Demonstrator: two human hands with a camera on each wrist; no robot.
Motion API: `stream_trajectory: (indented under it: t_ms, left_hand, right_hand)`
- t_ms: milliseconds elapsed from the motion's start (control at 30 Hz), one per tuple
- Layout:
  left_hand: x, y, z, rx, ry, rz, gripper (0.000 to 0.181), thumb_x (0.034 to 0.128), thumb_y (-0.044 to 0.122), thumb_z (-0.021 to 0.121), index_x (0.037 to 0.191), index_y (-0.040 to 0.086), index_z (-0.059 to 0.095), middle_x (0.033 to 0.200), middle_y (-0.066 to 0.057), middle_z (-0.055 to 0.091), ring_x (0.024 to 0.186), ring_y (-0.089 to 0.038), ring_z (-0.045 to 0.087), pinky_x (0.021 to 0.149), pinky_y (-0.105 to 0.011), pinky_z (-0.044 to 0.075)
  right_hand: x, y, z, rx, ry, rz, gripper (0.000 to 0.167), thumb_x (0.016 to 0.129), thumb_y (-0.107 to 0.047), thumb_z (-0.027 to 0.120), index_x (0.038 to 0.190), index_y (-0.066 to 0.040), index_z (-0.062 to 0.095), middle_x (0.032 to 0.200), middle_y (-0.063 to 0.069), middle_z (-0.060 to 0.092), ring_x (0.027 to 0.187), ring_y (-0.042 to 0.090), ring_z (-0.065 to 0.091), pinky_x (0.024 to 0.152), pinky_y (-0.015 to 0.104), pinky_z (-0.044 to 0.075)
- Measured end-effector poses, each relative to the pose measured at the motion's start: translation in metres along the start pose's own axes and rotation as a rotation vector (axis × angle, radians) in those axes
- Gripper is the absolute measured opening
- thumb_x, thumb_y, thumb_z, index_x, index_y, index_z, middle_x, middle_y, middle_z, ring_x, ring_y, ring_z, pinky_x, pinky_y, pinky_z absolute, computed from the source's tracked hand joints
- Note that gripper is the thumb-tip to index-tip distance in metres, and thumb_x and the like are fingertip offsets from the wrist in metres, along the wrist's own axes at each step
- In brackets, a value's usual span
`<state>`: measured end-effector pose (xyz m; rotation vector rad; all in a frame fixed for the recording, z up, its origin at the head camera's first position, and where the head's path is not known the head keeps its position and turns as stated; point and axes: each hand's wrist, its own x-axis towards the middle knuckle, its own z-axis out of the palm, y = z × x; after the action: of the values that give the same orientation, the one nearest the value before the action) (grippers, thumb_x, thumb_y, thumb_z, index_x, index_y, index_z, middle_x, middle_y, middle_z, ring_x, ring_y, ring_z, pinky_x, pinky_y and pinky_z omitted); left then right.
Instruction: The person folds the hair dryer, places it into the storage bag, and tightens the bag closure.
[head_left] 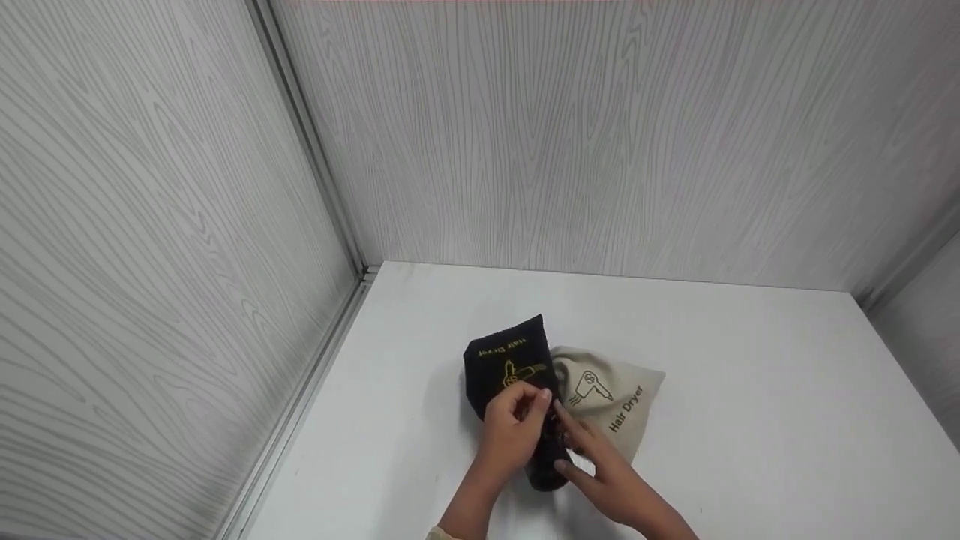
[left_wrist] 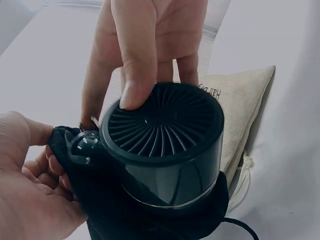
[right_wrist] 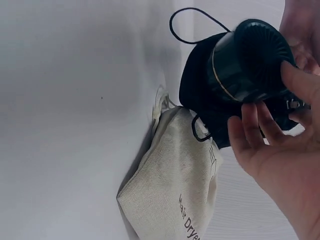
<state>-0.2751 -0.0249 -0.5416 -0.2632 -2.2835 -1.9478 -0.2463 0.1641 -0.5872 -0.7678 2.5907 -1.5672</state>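
Observation:
A dark green hair dryer (left_wrist: 162, 175) with a ribbed, vented end sits partly inside a black drawstring pouch (head_left: 499, 352) with yellow print. In the left wrist view, the left hand (head_left: 512, 427) pinches the pouch's edge beside the dryer's small side part. The right hand (head_left: 609, 476) grips the dryer's body, its thumb on the vented end and its fingers along the side, as the right wrist view shows. The dryer's far end is hidden in the black cloth. Close by lies a beige pouch (head_left: 626, 390) marked "Hair Dryer", on the right of the black one.
The white table (head_left: 750, 390) runs beneath everything. Grey wood-grain panels (head_left: 562, 135) stand behind it and on both sides. A thin black cord loop (right_wrist: 175, 22) trails from the black pouch, and a pale drawstring (right_wrist: 159, 102) from the beige one.

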Motion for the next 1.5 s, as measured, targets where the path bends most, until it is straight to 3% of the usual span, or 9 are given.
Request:
stream_trajectory:
  t_ms: [233,500,667,800,900,1000,1167,1267,1500]
  left_hand:
    - [0.001,0.005,0.0,0.029,-0.085,-0.002,0.019,0.1058,0.028,0.067,0.095,0.012,0.07,0.082,0.006,0.057,0.076,-0.009,0.053,0.068,-0.021,0.044]
    - [-0.001,0.007,-0.001,0.062,-0.094,0.014,0.019,0.1051,0.029,0.068,0.09,0.017,0.068,0.078,0.008,0.054,0.072,-0.008,0.051,0.066,-0.022,0.042]
    - [-0.002,0.009,0.0,0.031,-0.097,0.043,0.018,0.1042,0.026,0.069,0.09,0.015,0.068,0.078,0.008,0.054,0.071,-0.006,0.051,0.065,-0.02,0.042]
    - [-0.001,0.007,-0.002,0.014,-0.096,0.051,0.02,0.1057,0.027,0.067,0.094,0.011,0.07,0.082,0.005,0.058,0.074,-0.007,0.054,0.067,-0.021,0.045]
    - [0.0,0.007,-0.006,0.007,-0.064,0.022,0.023,0.107,0.03,0.065,0.1,0.01,0.072,0.09,0.001,0.066,0.08,-0.009,0.058,0.072,-0.023,0.049]
    - [0.001,0.007,-0.01,-0.011,-0.018,-0.008,0.023,0.1075,0.032,0.064,0.102,0.011,0.072,0.097,-0.004,0.07,0.084,-0.011,0.062,0.076,-0.024,0.052]
    - [0.003,0.01,-0.012,-0.036,0.046,-0.025,0.023,0.1072,0.033,0.065,0.1,0.012,0.072,0.098,-0.006,0.071,0.087,-0.013,0.063,0.08,-0.025,0.051]
    - [0.004,0.01,-0.012,-0.043,0.051,-0.028,0.023,0.107,0.033,0.065,0.1,0.012,0.072,0.098,-0.006,0.071,0.088,-0.013,0.063,0.081,-0.025,0.051]
    - [0.003,0.009,-0.01,-0.055,0.073,-0.019,0.023,0.1073,0.032,0.065,0.099,0.011,0.071,0.096,-0.006,0.07,0.085,-0.013,0.061,0.078,-0.023,0.049]
  right_hand:
    - [0.015,-0.001,0.001,0.067,0.171,0.043,0.081,0.095,-0.014,0.081,0.164,-0.017,0.039,0.13,0.009,0.06,0.106,0.021,0.071,0.094,0.037,0.063]
    - [0.028,-0.003,0.003,0.036,0.249,0.152,0.05,0.097,-0.016,0.08,0.144,-0.017,0.063,0.126,0.008,0.058,0.108,0.022,0.073,0.089,0.03,0.063]
    - [0.037,-0.007,0.008,0.011,0.332,0.181,0.041,0.094,-0.012,0.082,0.132,-0.009,0.068,0.116,0.007,0.062,0.094,0.015,0.072,0.082,0.026,0.062]
    - [0.04,-0.009,0.008,-0.031,0.382,0.2,0.03,0.094,-0.018,0.083,0.122,-0.014,0.073,0.109,0.003,0.066,0.084,0.011,0.066,0.074,0.025,0.059]
    - [0.039,-0.007,0.005,0.002,0.35,0.201,0.027,0.096,-0.023,0.082,0.121,-0.02,0.073,0.111,0.003,0.067,0.086,0.012,0.067,0.076,0.025,0.06]
    - [0.034,-0.003,-0.002,0.089,0.263,0.189,0.027,0.101,-0.021,0.075,0.127,-0.018,0.072,0.118,0.006,0.067,0.091,0.014,0.07,0.079,0.026,0.061]
    - [0.026,0.004,-0.014,0.348,0.094,0.23,0.033,0.111,-0.016,0.053,0.139,-0.003,0.063,0.122,0.019,0.068,0.098,0.021,0.073,0.086,0.032,0.062]
    - [0.024,0.007,-0.016,0.44,0.037,0.235,0.036,0.113,-0.019,0.048,0.137,0.005,0.06,0.122,0.022,0.069,0.102,0.024,0.075,0.091,0.035,0.062]
    - [0.025,0.008,-0.012,0.329,0.095,0.271,0.019,0.106,-0.015,0.064,0.119,-0.001,0.069,0.105,0.013,0.072,0.092,0.017,0.071,0.084,0.037,0.062]
